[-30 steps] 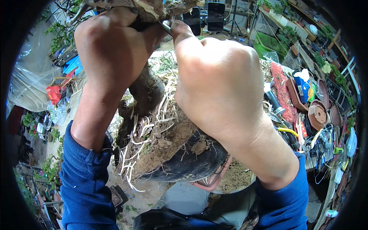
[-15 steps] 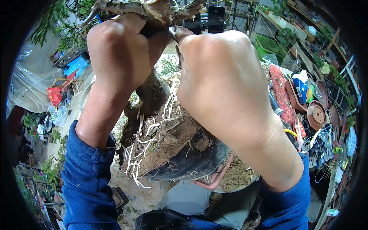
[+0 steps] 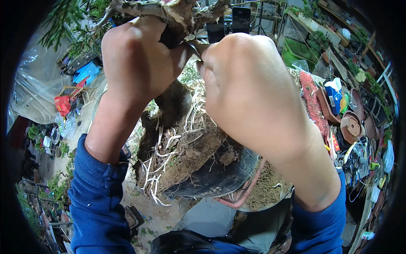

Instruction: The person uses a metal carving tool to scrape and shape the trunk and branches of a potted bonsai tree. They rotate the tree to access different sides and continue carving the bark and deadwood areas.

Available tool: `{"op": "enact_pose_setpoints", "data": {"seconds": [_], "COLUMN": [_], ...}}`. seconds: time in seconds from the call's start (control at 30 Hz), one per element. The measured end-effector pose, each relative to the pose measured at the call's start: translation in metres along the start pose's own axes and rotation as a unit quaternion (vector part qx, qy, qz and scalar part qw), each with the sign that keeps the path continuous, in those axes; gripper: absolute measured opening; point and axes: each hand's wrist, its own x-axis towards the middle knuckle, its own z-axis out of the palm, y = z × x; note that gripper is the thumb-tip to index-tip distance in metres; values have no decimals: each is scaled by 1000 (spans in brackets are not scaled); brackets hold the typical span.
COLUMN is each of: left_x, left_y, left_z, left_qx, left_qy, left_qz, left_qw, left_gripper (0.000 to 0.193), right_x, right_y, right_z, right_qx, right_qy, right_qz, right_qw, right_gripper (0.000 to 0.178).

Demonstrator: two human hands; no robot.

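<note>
Small yellowish print is borne by one red bag (image 3: 62, 105) at the left, and pale lettering is carried by one red printed strip (image 3: 335, 143) at the right. One blue packet (image 3: 334, 99), topped with white, is marked too finely to be made out.

Two bare hands are raised toward the top, and the forearms are covered by two blue sleeves (image 3: 101, 194). The right hand (image 3: 253, 80) is closed, and one slender metal tool (image 3: 194, 51) is pinched between its thumb and fingers, slanted toward the left hand (image 3: 137, 63). The left hand is curled just under one gnarled branch (image 3: 177, 15); its fingertips are hidden, so what is gripped by it, if anything, cannot be told.

The branch is held at the upper edge of the view, above both hands. Below, between the forearms, one soil-caked root mass (image 3: 194, 152) is seen, hung with many pale roots (image 3: 154, 180) too tangled to be counted. Its lower right side is bordered by one curved black surface (image 3: 211, 180). One pinkish rim (image 3: 243, 199) is set just beside that, and brown soil (image 3: 264, 190) is spread to the right of it.

Two dark screens (image 3: 241, 19) are mounted side by side beyond the hands. One green tub (image 3: 298, 51) and one octagonal brown pot (image 3: 350, 127) are placed farther right
</note>
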Motion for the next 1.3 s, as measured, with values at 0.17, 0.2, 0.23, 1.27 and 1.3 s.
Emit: {"op": "enact_pose_setpoints", "data": {"seconds": [0.17, 0.2, 0.23, 1.27, 1.3], "left_x": [-5, -7, -9, -25, -26], "left_y": [8, 8, 9, 9, 10], "left_z": [-8, -10, -9, 1, 1], "left_qx": [40, 58, 57, -304, -224], "left_qy": [-52, -76, -74, -49, -48], "left_qz": [-50, -70, -82, -279, -248], "left_qw": [997, 993, 992, 910, 941], "left_gripper": [31, 33, 34, 22, 21], "right_x": [-11, -17, -23, -111, -112], "right_y": [19, 21, 23, -4, -3], "right_z": [-11, -16, -19, -110, -110], "right_qx": [107, 117, 169, 757, 753], "right_qy": [-73, -71, -65, -201, -196], "right_qz": [100, 98, 171, 175, 177], "right_qw": [987, 986, 969, 597, 603], "right_gripper": [19, 23, 29, 38, 38]}}
